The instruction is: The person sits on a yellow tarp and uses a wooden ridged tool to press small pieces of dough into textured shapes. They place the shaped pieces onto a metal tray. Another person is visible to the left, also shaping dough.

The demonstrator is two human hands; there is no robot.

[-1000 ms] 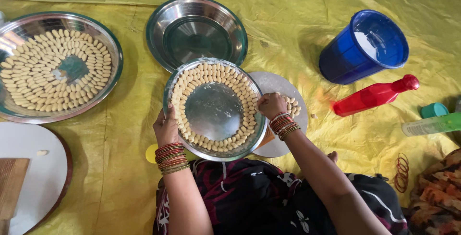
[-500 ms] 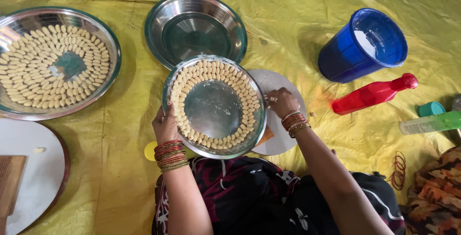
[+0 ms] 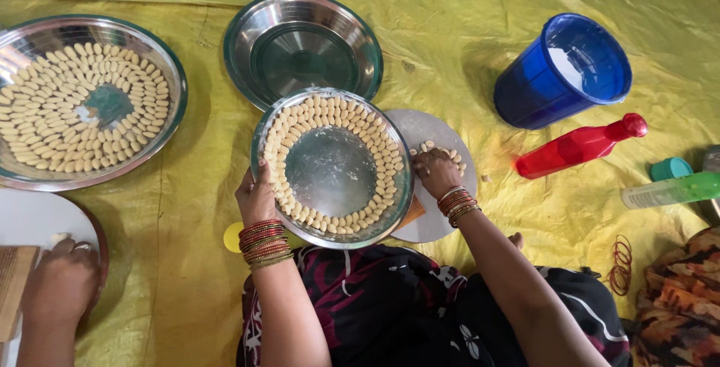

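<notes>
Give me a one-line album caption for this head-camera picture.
Left hand steadies a steel plate ringed with pale dough pieces; right hand rests on a round white board.

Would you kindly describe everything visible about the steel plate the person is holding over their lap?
The held steel plate is round, shiny and shallow, with a raised rim. Small pale dough pieces line its outer part in about three rings, leaving the dull, floury centre bare. It sits tilted slightly over the lap, overlapping a round white board to its right. The left hand grips its left rim; the right hand rests beside its right edge on the board, among loose pieces.
</notes>
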